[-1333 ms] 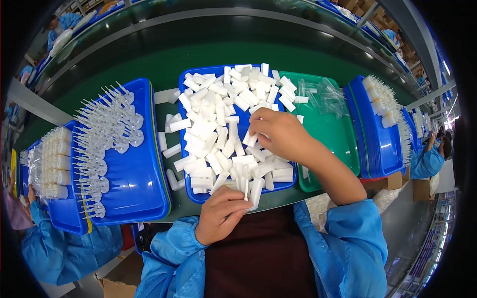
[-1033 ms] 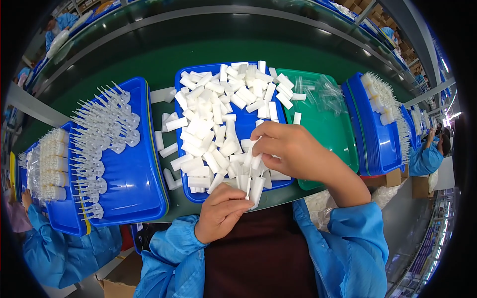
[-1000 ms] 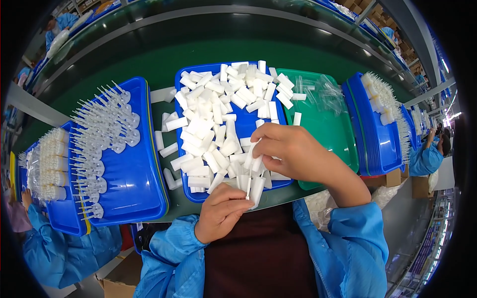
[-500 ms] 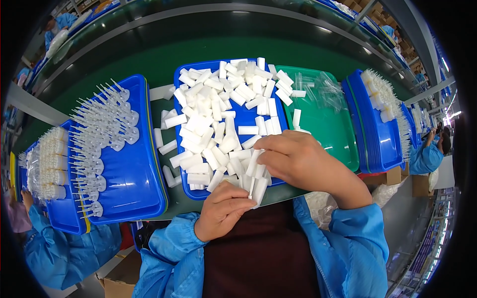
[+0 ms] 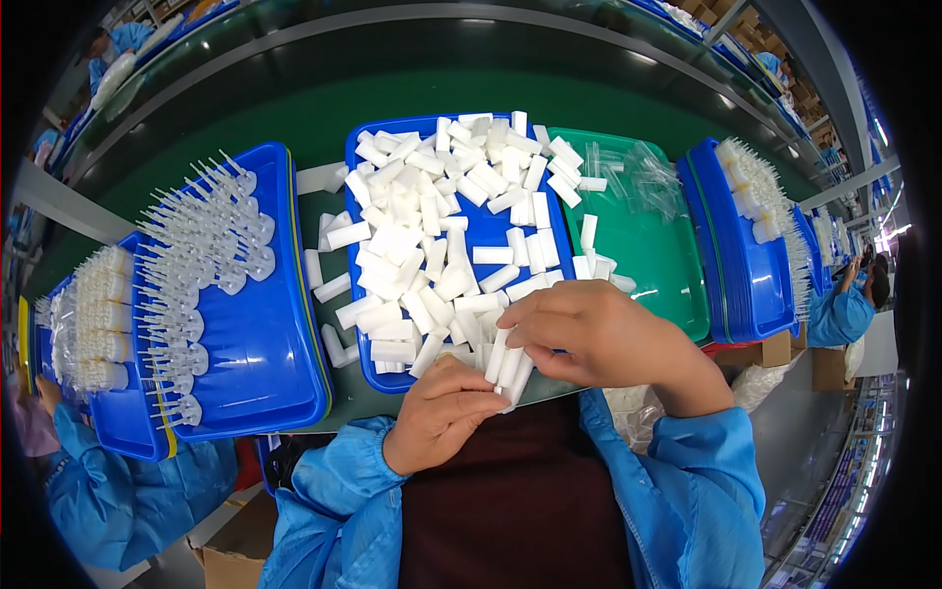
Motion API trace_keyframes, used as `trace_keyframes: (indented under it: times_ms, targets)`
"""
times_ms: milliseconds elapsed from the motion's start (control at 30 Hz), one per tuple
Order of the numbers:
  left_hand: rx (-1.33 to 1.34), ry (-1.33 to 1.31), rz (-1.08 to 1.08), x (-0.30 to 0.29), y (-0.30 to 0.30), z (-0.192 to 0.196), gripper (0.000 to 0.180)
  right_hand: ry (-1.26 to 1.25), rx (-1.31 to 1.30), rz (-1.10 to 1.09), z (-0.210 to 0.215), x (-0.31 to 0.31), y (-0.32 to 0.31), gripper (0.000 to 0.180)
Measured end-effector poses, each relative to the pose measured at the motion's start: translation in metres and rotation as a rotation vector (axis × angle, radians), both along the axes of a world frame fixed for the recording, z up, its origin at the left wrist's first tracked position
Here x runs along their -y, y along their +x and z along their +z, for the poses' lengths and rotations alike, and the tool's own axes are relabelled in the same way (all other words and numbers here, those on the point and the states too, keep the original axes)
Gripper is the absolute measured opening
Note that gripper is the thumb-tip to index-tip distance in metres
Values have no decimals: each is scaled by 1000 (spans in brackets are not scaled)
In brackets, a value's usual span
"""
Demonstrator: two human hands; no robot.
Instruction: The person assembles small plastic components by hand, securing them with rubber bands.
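My left hand (image 5: 442, 410), closed, pinches the lower ends of a small group of white foam-like blocks (image 5: 514, 375) above the front edge of the work surface. Thumb and fingers of my right hand (image 5: 594, 332) close on the top of one slim white block (image 5: 496, 357), which stands against that group. Part of the grip is hidden behind my fingers. Just beyond both hands, a blue tray (image 5: 488, 229) carries a loose heap of similar white blocks (image 5: 400, 245), several of them spilling over its sides.
To the right, a green tray (image 5: 655, 265) bears clear thin tubes (image 5: 648, 177). At the left stands a blue tray (image 5: 257, 368) with white spiky-stemmed parts (image 5: 201, 236). More stacked blue trays (image 5: 751, 285) are at the far right. A co-worker's blue sleeve (image 5: 128, 491) shows at lower left.
My right hand has come slightly lower and nearer me. The slim white block in it now lies closer against the group in my left hand, covering a thin white stick seen there before.
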State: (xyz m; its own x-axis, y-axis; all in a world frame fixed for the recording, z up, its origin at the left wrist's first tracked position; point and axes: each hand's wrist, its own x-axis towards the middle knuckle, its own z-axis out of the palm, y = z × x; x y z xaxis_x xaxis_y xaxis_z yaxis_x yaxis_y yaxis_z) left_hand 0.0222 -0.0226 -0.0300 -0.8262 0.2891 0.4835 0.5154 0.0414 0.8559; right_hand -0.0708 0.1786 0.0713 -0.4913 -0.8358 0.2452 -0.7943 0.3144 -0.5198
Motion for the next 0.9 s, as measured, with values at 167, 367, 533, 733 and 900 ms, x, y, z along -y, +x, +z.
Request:
trace_keyframes:
  times_ms: [167,367,533,733,900]
  targets:
    - [51,-15,2,1,3,4,21,-83,323,20,-2,-3,-10,18]
    - [152,194,158,-6,5,-3,29,-131,565,61,-13,-2,-14,13]
    - [190,128,74,0,4,-7,34,-211,587,55,-20,-1,-13,12]
    - [31,63,77,3,-3,-6,30,-137,432,-159,-14,0,-43,20]
    - [-59,12,83,1,0,-3,29,272,70,-251,-49,13,-80,25]
